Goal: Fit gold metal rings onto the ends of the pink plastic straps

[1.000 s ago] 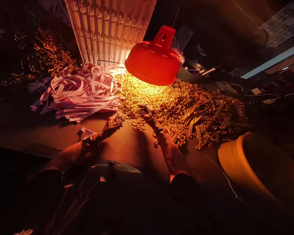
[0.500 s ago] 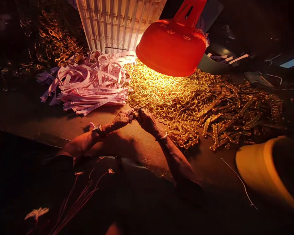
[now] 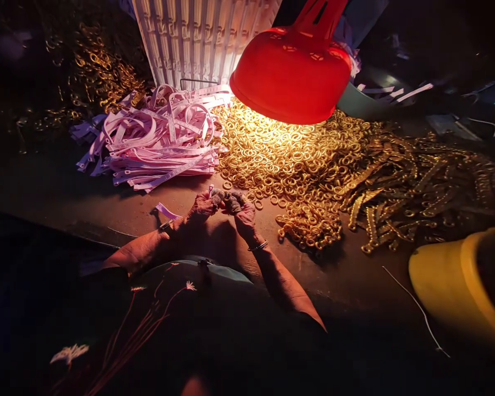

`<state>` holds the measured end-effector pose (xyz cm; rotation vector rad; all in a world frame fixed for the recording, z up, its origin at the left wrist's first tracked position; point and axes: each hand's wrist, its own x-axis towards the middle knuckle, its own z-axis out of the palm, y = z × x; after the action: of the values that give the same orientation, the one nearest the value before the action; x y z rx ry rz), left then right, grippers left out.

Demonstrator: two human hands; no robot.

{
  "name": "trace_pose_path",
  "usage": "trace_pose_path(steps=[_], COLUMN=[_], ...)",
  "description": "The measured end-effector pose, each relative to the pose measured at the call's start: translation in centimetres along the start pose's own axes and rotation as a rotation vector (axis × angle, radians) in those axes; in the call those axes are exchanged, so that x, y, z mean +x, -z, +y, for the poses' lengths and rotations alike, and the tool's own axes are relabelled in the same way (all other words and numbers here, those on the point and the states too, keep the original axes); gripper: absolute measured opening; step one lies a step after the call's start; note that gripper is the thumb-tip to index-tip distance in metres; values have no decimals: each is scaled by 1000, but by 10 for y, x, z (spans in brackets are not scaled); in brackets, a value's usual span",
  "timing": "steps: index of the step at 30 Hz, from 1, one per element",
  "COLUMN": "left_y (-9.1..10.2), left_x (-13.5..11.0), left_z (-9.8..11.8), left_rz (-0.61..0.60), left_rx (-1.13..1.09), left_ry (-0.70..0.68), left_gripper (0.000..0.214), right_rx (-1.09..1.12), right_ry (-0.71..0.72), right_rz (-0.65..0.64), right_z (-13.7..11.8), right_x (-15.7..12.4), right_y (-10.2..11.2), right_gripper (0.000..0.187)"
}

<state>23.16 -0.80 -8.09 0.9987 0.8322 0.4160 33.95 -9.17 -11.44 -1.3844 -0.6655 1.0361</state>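
The two hands meet at the table's near edge, in the middle of the view. The left hand (image 3: 204, 206) is closed, its fingers curled around a pink tip (image 3: 210, 190) that pokes up between the hands. The right hand (image 3: 241, 212) is also curled shut, knuckles pressed against the left, but whether it grips anything is hidden. A pink tail (image 3: 164, 210) sticks out beside the left wrist; I cannot tell if it joins the tip. A dark band (image 3: 166, 224) circles that wrist, and a thin bangle (image 3: 258, 246) circles the right one. Taking the hands as the clock's centre, gold rings (image 3: 280, 154) spread from 12 to 3, their nearest ones just beside the right hand. Farther out at 3 lie tangled gold strips (image 3: 416, 187). At 10, pink straps (image 3: 157, 146) sit in a looped heap on the brown table (image 3: 86, 192), with more gold pieces (image 3: 103, 71) in the dimness behind them. A red lampshade (image 3: 291, 77) hangs at 1 over the rings — the brightest spot — and a white ribbed panel (image 3: 193, 38) stands at 12. A teal bowl (image 3: 357, 102) holding white strips sits at 2, a yellow tub (image 3: 449, 286) at 4, and a thin wire (image 3: 416, 305) trails beside it. At 6 is the person's embroidered lap (image 3: 148, 324).
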Motion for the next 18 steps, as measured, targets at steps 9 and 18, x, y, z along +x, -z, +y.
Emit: trace_pose_path(steps=[9, 18], left_y=[9, 21], left_x=[-8, -3], left_z=[-14, -22], left_rz=[-48, -162], left_rx=[233, 568], left_ry=[-210, -245], left_gripper=[11, 8], right_rx=[-619, -658], right_ry=[212, 140], right_rz=[-52, -422], right_z=[-18, -29], right_x=[-1, 7], right_y=[20, 45], right_gripper=[15, 11])
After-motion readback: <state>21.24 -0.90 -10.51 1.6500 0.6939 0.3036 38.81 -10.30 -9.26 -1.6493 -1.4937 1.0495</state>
